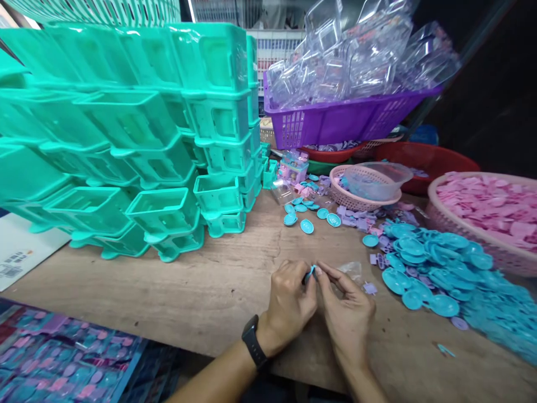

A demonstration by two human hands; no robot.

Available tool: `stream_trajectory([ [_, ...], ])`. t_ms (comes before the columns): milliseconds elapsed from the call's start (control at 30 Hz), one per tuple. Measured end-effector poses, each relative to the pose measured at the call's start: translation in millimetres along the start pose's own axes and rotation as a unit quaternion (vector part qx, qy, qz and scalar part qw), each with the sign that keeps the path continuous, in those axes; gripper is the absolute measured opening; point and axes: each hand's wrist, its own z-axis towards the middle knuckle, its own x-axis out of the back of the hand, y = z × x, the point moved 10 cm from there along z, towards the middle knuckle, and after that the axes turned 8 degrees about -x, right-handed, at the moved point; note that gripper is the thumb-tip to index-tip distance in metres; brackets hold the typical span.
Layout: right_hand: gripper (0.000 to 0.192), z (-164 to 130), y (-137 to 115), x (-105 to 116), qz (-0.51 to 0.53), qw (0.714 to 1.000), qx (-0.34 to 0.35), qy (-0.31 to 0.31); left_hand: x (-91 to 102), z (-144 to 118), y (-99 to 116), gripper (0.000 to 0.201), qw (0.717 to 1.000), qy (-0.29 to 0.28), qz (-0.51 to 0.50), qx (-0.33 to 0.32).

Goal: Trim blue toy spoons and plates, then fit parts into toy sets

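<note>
My left hand [289, 302], with a black watch on its wrist, and my right hand [346, 310] meet over the wooden table [188, 280]. Together their fingertips pinch a small blue plastic piece [310, 272]. A small clear plastic bag [351, 270] lies just behind my right hand, and a little purple piece [370, 288] lies beside it. A heap of blue toy plates and spoons [444, 268] spreads to the right of my hands.
Stacked teal plastic parts [138, 140] fill the left. A purple basket [348, 117] of clear shells stands at the back. A pink basket [363, 187] holds a clear bowl. A basket of pink pieces [490, 210] sits far right. Packaged sets [62, 358] lie lower left.
</note>
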Motion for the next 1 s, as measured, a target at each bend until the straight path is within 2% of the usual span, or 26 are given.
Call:
stream_trajectory([
  [100,0.029,2.7,11.2,-3.9,0.005,1.0,-0.015,-0.018,-5.7,-1.4,2.6,0.016,0.999,-0.018,0.023,-0.037],
  [167,0.031,10.3,19.8,-5.0,0.006,0.999,-0.029,-0.045,-15.7,0.3,-3.6,0.015,0.997,-0.064,0.005,-0.029],
  [233,0.035,24.6,24.2,4.0,-0.016,0.998,-0.029,-0.049,-30.0,6.8,-8.7,0.01,0.99,-0.133,-0.026,-0.029],
  [300,0.039,44.9,20.1,29.7,-0.073,0.997,-0.004,-0.001,-43.2,21.2,-12.2,0.019,0.98,-0.19,-0.035,-0.044],
  [367,0.043,66.0,6.9,66.8,-0.149,0.985,0.041,0.081,-54.3,44.9,-17.3,0.027,0.974,-0.217,0.007,-0.068],
  [433,0.047,85.6,-9.1,106.6,-0.222,0.957,0.078,0.168,-68.6,73.0,-24.9,0.022,0.965,-0.229,0.083,-0.094],
  [500,0.046,106.2,-21.0,142.5,-0.282,0.926,0.091,0.236,-90.2,97.7,-35.8,0.027,0.951,-0.25,0.147,-0.107],
  [567,0.041,130.8,-25.7,168.6,-0.334,0.9,0.086,0.267,-117.3,113.6,-44.3,0.037,0.934,-0.284,0.174,-0.127],
  [633,0.033,159.0,-22.0,182.9,-0.379,0.886,0.068,0.257,-142.7,119.5,-48.2,0.043,0.919,-0.32,0.172,-0.153],
  [700,0.026,184.9,-11.9,186.6,-0.411,0.885,0.043,0.215,-158.1,119.1,-50.1,0.042,0.91,-0.34,0.167,-0.167],
  [767,0.024,198.4,-5.7,182.3,-0.426,0.887,0.041,0.174,-160.4,115.3,-51.7,0.039,0.911,-0.341,0.168,-0.16],
  [800,0.027,198.4,-7.5,177.2,-0.429,0.887,0.061,0.163,-157.5,111.8,-51.7,0.039,0.912,-0.34,0.169,-0.155],
  [867,0.038,182.3,-21.2,164.7,-0.417,0.881,0.135,0.178,-146.5,101.3,-51.2,0.039,0.914,-0.339,0.171,-0.141],
  [933,0.044,151.5,-33.8,145.7,-0.378,0.88,0.209,0.194,-130.6,87.8,-52.3,0.035,0.917,-0.34,0.172,-0.116],
  [1000,0.042,119.6,-33.1,116.2,-0.321,0.903,0.24,0.154,-112.8,72.4,-54.4,0.025,0.92,-0.341,0.172,-0.085],
])
